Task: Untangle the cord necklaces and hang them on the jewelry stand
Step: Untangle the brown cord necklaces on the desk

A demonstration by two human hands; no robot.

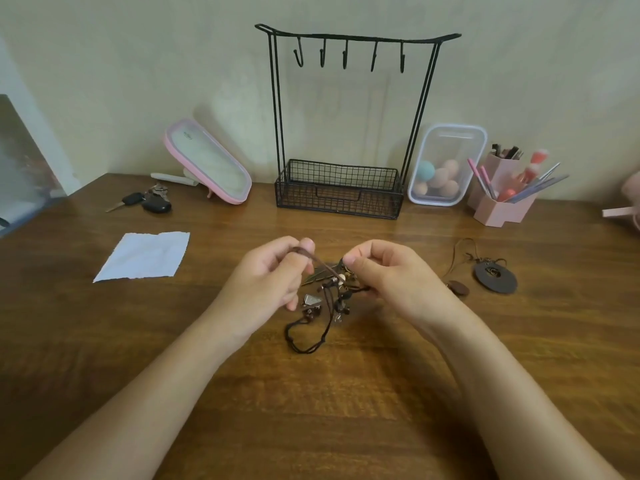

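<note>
Nothing readable anywhere, tbh.
Only a tiny smudgy mark (187,135) on the pink mirror (207,161), way too small to make out.

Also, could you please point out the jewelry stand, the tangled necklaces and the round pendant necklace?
jewelry stand (339,199): head view, front mesh of its basket.
tangled necklaces (341,299): head view, the beaded cluster.
round pendant necklace (499,280): head view, the dark disc.
</note>
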